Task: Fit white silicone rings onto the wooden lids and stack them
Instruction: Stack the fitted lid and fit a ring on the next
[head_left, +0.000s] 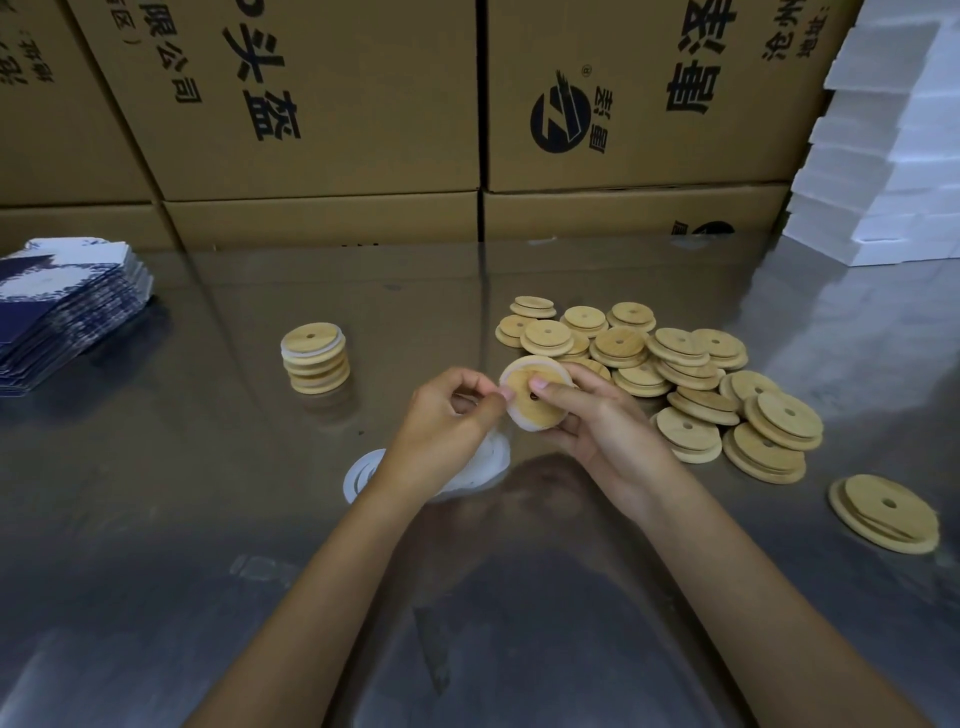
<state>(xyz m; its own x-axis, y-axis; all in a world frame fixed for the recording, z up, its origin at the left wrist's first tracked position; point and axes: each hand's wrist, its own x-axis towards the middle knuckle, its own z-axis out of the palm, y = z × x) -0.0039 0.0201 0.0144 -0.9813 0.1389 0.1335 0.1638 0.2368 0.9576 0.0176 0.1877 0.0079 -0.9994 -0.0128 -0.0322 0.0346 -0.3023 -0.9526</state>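
Note:
My right hand (597, 421) grips a round wooden lid (530, 387) with a centre hole, thumb on its face. A white silicone ring (524, 420) sits around the lid's edge. My left hand (447, 415) pinches that ring at the lid's left rim. Under my left wrist lies a small heap of loose white rings (363, 473) on the table. A neat stack of ringed lids (314, 358) stands to the left. To the right spreads a pile of bare wooden lids (675, 364), with one pair of lids (883, 512) lying apart at the far right.
The steel table (208, 519) is shiny and reflective. Large cardboard boxes (322, 130) wall off the back. A stack of blue printed cartons (62, 306) lies at the left edge, and white foam blocks (883, 156) rise at the back right.

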